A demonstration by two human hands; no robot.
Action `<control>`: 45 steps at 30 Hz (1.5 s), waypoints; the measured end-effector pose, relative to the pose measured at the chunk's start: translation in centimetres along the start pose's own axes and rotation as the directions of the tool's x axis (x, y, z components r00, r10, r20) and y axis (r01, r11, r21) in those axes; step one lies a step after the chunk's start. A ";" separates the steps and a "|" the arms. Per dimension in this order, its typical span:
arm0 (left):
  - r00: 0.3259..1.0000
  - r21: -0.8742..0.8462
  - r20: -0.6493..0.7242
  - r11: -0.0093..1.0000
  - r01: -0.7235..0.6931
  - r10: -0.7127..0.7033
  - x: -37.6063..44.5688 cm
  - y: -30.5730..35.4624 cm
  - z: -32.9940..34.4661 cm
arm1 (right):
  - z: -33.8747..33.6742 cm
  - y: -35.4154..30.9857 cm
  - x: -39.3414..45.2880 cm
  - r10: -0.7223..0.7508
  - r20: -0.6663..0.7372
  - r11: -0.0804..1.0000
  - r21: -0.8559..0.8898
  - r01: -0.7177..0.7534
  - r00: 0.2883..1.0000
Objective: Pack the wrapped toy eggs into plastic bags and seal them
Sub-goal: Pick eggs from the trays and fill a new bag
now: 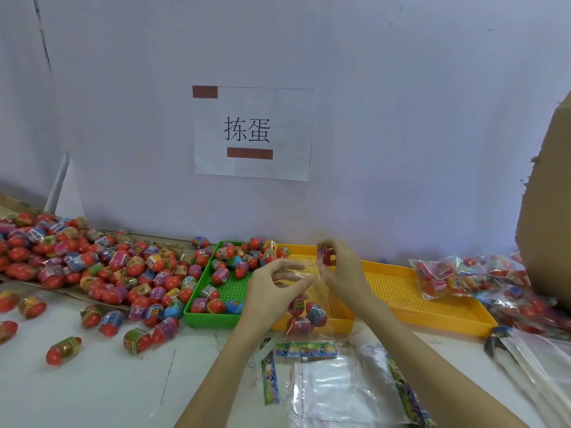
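Nearest me, a loose stack of empty plastic bags (336, 387) lies flat on the white table (108, 381), with colourful printed strips along their edges. More empty bags (537, 359) fan out at my right.

Just above them I hold a clear bag (304, 304) up in the air, in front of the near rim of the yellow tray (432, 307). Three wrapped eggs (304, 315) hang in its bottom. My left hand (272, 288) pinches the bag's top edge between thumb and curled fingers. My right hand (338, 267) pinches the other side of the mouth, and its fingertips also hold a small red piece (327, 256); I cannot tell what it is.

Left of the yellow tray and touching it stands a green tray (210, 316) with a scatter of eggs inside. Further left, loose eggs (92, 273) spread over the table and pile up on a flat sheet of cardboard (18, 281).

On the right, beyond the yellow tray, filled bags (463, 276) lie heaped beside a brown cardboard box (547, 211).

Behind everything stands a pale wall with a paper sign (251, 134) bearing two printed characters.
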State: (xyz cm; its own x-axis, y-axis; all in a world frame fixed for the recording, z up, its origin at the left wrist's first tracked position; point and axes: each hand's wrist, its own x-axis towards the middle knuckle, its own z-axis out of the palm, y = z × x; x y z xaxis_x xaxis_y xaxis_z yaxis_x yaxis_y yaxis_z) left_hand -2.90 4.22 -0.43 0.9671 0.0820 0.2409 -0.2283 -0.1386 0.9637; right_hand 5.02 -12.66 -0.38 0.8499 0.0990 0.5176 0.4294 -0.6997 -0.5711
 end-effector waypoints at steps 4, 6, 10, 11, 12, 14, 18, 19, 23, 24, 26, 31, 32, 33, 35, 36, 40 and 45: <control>0.999 -0.034 0.031 0.999 0.016 -0.015 -0.2 0.4 0.4 | -3.5 -0.9 -4.1 0.105 -0.115 0.908 0.417 -0.047 0.988; 0.999 -0.028 0.046 1.000 0.013 -0.012 -0.4 0.6 0.8 | -5.0 -1.2 -5.8 0.181 -0.120 0.820 0.567 -0.082 0.976; 0.997 0.003 0.073 1.000 -0.008 0.007 -0.8 0.5 1.6 | -6.5 -2.5 -7.6 0.139 -0.136 0.801 0.599 -0.030 0.981; 0.996 0.023 0.085 1.000 -0.017 0.015 -0.9 0.5 1.6 | -6.6 -2.8 -7.9 0.100 -0.135 0.818 0.575 -0.004 0.986; 0.994 0.036 0.103 0.999 -0.029 0.025 -1.0 0.4 1.7 | -6.7 -3.0 -8.1 0.056 -0.128 0.833 0.553 0.024 0.990; 0.988 0.032 0.147 0.998 -0.055 0.050 -1.2 0.5 1.9 | -6.8 -3.3 -8.4 -0.023 -0.120 0.856 0.510 0.082 0.992; 0.975 0.013 0.201 0.995 -0.103 0.098 -1.3 0.8 2.4 | -6.8 -3.4 -8.3 -0.161 -0.144 0.913 0.354 0.203 0.976; 0.970 0.022 0.215 0.993 -0.119 0.112 -1.4 0.8 2.6 | -6.9 -3.3 -8.3 -0.194 -0.145 0.923 0.307 0.230 0.970; 0.961 0.026 0.241 0.989 -0.144 0.133 -1.6 0.8 2.9 | -6.9 -2.8 -8.4 -0.236 -0.110 0.938 0.235 0.256 0.965; 0.962 0.026 0.241 0.990 -0.138 0.128 -1.6 0.8 2.9 | -6.8 -2.7 -8.4 -0.234 -0.098 0.937 0.244 0.251 0.967; 0.964 0.036 0.235 0.990 -0.136 0.124 -1.6 0.8 3.0 | -6.7 -2.4 -8.4 -0.242 -0.074 0.938 0.235 0.253 0.967; 0.972 -0.002 0.227 0.998 -0.062 0.061 -1.7 0.9 3.0 | -6.8 -1.9 -8.4 -0.210 -0.057 0.959 0.182 0.217 0.976; 0.972 -0.028 0.232 0.999 -0.038 0.043 -1.8 1.0 3.0 | -6.9 -1.9 -8.4 -0.200 -0.066 0.961 0.181 0.209 0.978; 0.971 -0.052 0.238 0.998 -0.017 0.029 -1.8 1.1 3.0 | -6.9 -1.8 -8.4 -0.200 -0.072 0.962 0.174 0.210 0.977; 0.973 -0.094 0.233 0.995 0.024 -0.001 -1.8 1.1 3.0 | -7.0 -1.6 -8.4 -0.208 -0.072 0.963 0.157 0.217 0.975; 0.976 -0.108 0.215 0.993 0.044 -0.020 -1.8 1.1 3.0 | -6.9 -1.5 -8.4 -0.211 -0.068 0.964 0.149 0.219 0.975; 0.991 -0.112 0.122 0.991 0.073 -0.059 -1.6 1.1 3.3 | -6.5 -1.5 -8.6 -0.257 -0.065 0.964 0.045 0.261 0.964; 0.995 -0.146 0.088 0.988 0.056 -0.044 -1.7 1.2 3.3 | -6.3 -1.5 -8.6 -0.261 -0.057 0.965 -0.003 0.262 0.964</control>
State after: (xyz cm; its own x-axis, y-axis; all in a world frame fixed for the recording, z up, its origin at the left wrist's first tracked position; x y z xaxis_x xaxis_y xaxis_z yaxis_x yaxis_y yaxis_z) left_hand -4.40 0.69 -0.07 0.9823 0.0010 0.1876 -0.1876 0.0114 0.9822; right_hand -4.86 -16.92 0.05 0.6893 0.2381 0.6842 0.6359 -0.6512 -0.4141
